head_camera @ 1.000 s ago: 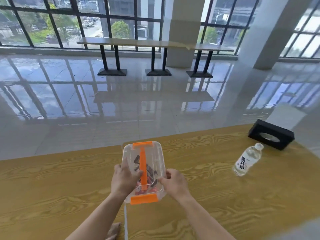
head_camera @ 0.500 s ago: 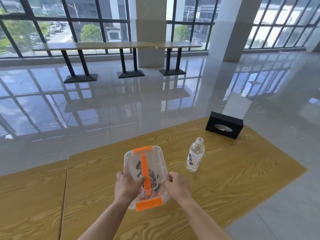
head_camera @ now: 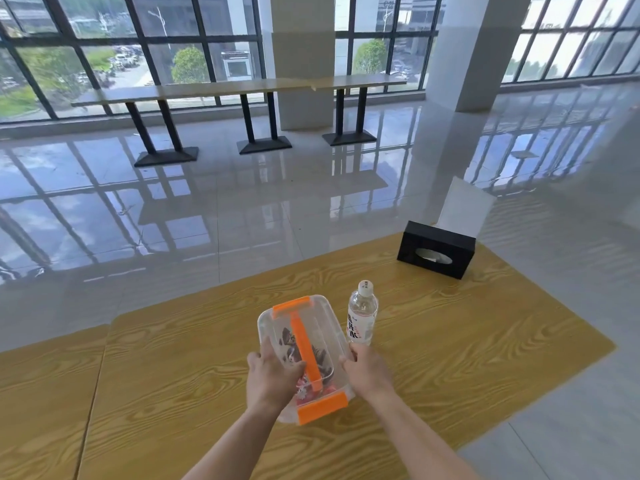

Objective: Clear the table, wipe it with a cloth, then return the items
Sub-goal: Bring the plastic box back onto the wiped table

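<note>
A clear plastic box [head_camera: 320,317] with an orange handle and orange latches holds small dark and red items. My left hand [head_camera: 272,377] grips its left side and my right hand [head_camera: 367,372] grips its right side, over the wooden table [head_camera: 467,358]. A clear water bottle [head_camera: 362,315] with a white cap stands upright just right of the box. Farther back right, a black tissue box [head_camera: 436,249] sits near the table's far corner. No cloth is in view.
A second wooden table [head_camera: 45,393] adjoins on the left with a thin seam between. Glossy tiled floor [head_camera: 242,209] lies beyond the far edge and to the right. A long bench table [head_camera: 239,86] and white pillars [head_camera: 467,46] stand by the windows.
The view has swung to the right, so the bottle and tissue box sit nearer the centre. Both hands still hold the box, which now is closer to the bottle.
</note>
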`<state>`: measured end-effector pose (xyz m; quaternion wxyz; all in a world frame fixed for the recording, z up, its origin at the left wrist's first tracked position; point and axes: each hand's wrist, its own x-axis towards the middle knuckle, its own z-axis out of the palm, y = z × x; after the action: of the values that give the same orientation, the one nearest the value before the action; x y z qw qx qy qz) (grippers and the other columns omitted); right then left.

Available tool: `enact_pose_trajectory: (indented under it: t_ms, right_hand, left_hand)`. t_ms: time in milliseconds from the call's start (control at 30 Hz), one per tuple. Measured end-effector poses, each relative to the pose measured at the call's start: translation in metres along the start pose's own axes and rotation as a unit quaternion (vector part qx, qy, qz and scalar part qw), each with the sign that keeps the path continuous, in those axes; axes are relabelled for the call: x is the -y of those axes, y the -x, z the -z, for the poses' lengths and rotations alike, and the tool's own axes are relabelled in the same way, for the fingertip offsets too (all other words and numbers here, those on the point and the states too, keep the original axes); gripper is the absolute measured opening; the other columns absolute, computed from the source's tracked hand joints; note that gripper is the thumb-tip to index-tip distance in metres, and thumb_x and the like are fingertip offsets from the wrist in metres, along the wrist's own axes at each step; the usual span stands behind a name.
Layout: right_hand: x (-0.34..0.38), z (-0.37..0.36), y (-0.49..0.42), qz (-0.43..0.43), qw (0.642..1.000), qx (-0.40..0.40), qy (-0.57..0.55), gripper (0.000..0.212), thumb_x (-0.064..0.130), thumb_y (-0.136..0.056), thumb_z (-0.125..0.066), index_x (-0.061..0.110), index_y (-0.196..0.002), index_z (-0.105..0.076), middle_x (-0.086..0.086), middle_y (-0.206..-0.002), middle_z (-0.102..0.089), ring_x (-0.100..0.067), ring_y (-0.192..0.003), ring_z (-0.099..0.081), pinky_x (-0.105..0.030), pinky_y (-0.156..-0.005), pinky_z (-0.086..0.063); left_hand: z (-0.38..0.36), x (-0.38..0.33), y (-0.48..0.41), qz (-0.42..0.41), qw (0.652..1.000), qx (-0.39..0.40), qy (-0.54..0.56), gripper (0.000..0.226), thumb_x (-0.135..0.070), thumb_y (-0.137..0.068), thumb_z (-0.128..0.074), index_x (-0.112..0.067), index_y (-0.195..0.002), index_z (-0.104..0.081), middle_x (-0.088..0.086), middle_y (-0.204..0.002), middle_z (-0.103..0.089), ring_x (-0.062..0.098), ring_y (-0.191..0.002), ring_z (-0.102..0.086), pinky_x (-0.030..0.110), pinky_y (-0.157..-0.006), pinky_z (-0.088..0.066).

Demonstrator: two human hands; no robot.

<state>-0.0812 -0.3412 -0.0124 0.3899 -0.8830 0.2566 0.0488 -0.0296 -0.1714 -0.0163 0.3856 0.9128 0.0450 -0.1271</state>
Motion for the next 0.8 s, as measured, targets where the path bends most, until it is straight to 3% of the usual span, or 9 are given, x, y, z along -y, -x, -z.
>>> enact_pose_trajectory:
  t_ms: [133, 267, 333, 433, 567, 700, 800]
  right_hand:
    - [-0.008, 0.002, -0.006, -0.008, 1.0, -0.002, -0.006, 0.027, 0.027, -0.096, -0.056, 0.016, -0.073, -0.049, 0.003, -0.069, -0.051, -0.013, -0.06, -0.041, -0.028, -0.055, -0.033]
    - [-0.009, 0.006, -0.008, 0.003, 0.999, -0.002, -0.039, 0.025, 0.025, -0.097, -0.057, 0.017, -0.075, -0.049, 0.002, -0.071, -0.05, -0.014, -0.061, -0.042, -0.028, -0.057, -0.033]
    - [-0.01, 0.009, -0.006, 0.016, 0.998, -0.008, -0.064, 0.007, 0.024, -0.098, -0.059, 0.018, -0.096, -0.063, 0.001, -0.086, -0.061, -0.016, -0.079, -0.058, -0.026, -0.068, -0.044]
    - [-0.013, 0.01, -0.002, 0.028, 0.996, -0.015, -0.078, 0.027, 0.023, -0.097, -0.061, 0.017, -0.124, -0.062, 0.014, -0.098, -0.059, -0.009, -0.094, -0.057, -0.026, -0.084, -0.049]
    - [-0.017, 0.009, 0.003, 0.041, 0.996, -0.036, -0.067, 0.037, 0.02, -0.095, -0.064, 0.02, -0.131, -0.059, 0.013, -0.113, -0.064, -0.002, -0.099, -0.055, -0.018, -0.084, -0.047]
    - [-0.018, 0.01, 0.004, 0.038, 0.995, -0.061, -0.076, 0.032, 0.021, -0.093, -0.067, 0.021, -0.125, -0.064, 0.02, -0.091, -0.059, 0.0, -0.088, -0.057, -0.02, -0.08, -0.051]
    - [-0.02, 0.01, 0.003, 0.04, 0.993, -0.083, -0.072, 0.031, 0.022, -0.093, -0.068, 0.022, -0.123, -0.066, 0.02, -0.089, -0.059, 0.004, -0.082, -0.056, -0.009, -0.07, -0.045]
  left_hand:
    - [-0.007, -0.004, -0.001, -0.011, 1.0, 0.001, 0.001, 0.07, -0.04, -0.077, -0.078, -0.025, -0.135, -0.041, 0.006, -0.109, -0.042, 0.02, -0.08, -0.052, 0.033, -0.072, -0.044]
    - [-0.008, -0.002, -0.005, -0.03, 0.999, 0.014, -0.002, 0.084, -0.044, -0.079, -0.076, -0.029, -0.147, -0.03, 0.008, -0.117, -0.044, 0.024, -0.094, -0.055, 0.035, -0.079, -0.046]
    - [-0.006, 0.0, -0.005, -0.053, 0.998, 0.005, -0.034, 0.086, -0.046, -0.08, -0.074, -0.028, -0.149, -0.027, 0.01, -0.128, -0.042, 0.028, -0.113, -0.05, 0.04, -0.091, -0.048]
    - [-0.002, 0.002, -0.01, -0.172, 0.975, -0.031, -0.137, 0.082, -0.054, -0.083, -0.067, -0.029, -0.15, -0.026, 0.011, -0.158, -0.019, 0.029, -0.146, -0.019, 0.043, -0.114, -0.033]
    - [-0.008, 0.0, -0.028, -0.301, 0.901, 0.037, -0.309, 0.085, -0.079, -0.086, -0.033, -0.037, -0.156, -0.009, 0.004, -0.166, 0.009, 0.024, -0.15, 0.018, 0.045, -0.123, 0.004]
    - [-0.018, -0.001, -0.035, -0.312, 0.877, 0.078, -0.357, 0.095, -0.092, -0.076, -0.003, -0.04, -0.156, -0.003, 0.005, -0.164, 0.018, 0.025, -0.147, 0.027, 0.048, -0.121, 0.011]
    - [-0.023, -0.002, -0.035, -0.307, 0.872, 0.08, -0.374, 0.095, -0.091, -0.075, 0.003, -0.04, -0.156, 0.001, 0.007, -0.163, 0.021, 0.025, -0.146, 0.029, 0.05, -0.12, 0.011]
